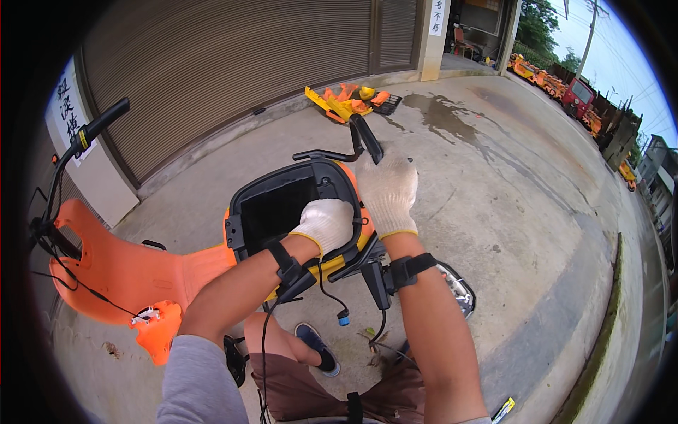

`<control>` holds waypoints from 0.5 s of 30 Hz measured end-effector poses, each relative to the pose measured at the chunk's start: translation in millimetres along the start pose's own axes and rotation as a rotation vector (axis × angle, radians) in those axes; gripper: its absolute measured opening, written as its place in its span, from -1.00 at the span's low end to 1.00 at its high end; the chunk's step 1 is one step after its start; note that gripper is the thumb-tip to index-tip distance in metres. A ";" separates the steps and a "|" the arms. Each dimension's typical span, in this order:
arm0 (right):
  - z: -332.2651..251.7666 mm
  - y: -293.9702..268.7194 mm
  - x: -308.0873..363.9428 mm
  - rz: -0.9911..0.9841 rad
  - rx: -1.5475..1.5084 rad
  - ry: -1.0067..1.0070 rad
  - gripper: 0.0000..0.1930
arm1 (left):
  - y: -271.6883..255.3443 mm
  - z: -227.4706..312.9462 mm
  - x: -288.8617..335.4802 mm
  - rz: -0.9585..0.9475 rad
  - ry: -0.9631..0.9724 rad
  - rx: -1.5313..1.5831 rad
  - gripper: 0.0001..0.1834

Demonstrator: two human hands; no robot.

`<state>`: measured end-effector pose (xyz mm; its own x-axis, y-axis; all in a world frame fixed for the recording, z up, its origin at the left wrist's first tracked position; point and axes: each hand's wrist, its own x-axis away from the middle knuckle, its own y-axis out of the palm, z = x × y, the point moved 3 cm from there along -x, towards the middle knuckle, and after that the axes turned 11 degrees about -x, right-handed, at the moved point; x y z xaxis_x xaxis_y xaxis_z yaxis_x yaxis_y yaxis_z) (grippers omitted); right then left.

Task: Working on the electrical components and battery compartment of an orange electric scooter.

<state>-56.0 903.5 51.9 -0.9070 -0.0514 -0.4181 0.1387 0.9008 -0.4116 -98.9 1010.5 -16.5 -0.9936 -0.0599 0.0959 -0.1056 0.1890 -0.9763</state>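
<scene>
Orange scooter (134,272) sits on the concrete with its black storage tub (282,208) wide open. Left hand (325,225), gloved, curls over the tub's near rim. Right hand (388,189) presses on the far edge, fingers together. Orange panels (346,101) piled near the shutter (226,63).

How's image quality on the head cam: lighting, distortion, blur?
Head view: soft overcast daylight, no hard shadows; sky at top right near blown out. Strong fisheye, black vignette at the corners, the shutter door bows. Left hand and right hand on the scooter's under-seat tub are sharp; wet patch shows mild sheen.
</scene>
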 end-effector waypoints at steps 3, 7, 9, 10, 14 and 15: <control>0.3 -1.0 1.3 -0.014 -0.011 0.034 -0.70 | -1.2 -0.1 -1.1 -0.014 0.014 -0.019 -0.67; 1.8 -1.6 0.2 -0.012 -0.002 0.042 -0.70 | -4.4 -4.1 4.3 0.020 0.022 0.016 -0.66; 2.6 -0.8 -0.4 -0.013 -0.032 0.031 -0.70 | -6.2 -4.1 8.5 0.052 0.091 -0.043 -0.74; 3.1 -0.9 -0.5 0.009 -0.045 0.024 -0.71 | -7.5 -5.0 9.2 0.073 0.091 -0.047 -0.74; 3.2 -0.1 1.0 0.048 -0.053 -0.050 -0.71 | -8.0 -7.6 7.1 0.037 0.142 -0.079 -0.75; 3.5 0.1 1.1 0.042 -0.060 -0.041 -0.71 | -8.6 -8.0 6.0 0.066 0.147 -0.051 -0.75</control>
<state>-55.6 902.0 48.5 -0.8838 -0.0296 -0.4669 0.1507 0.9268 -0.3440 -104.4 1016.3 -6.0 -0.9933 0.0973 0.0629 -0.0381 0.2377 -0.9706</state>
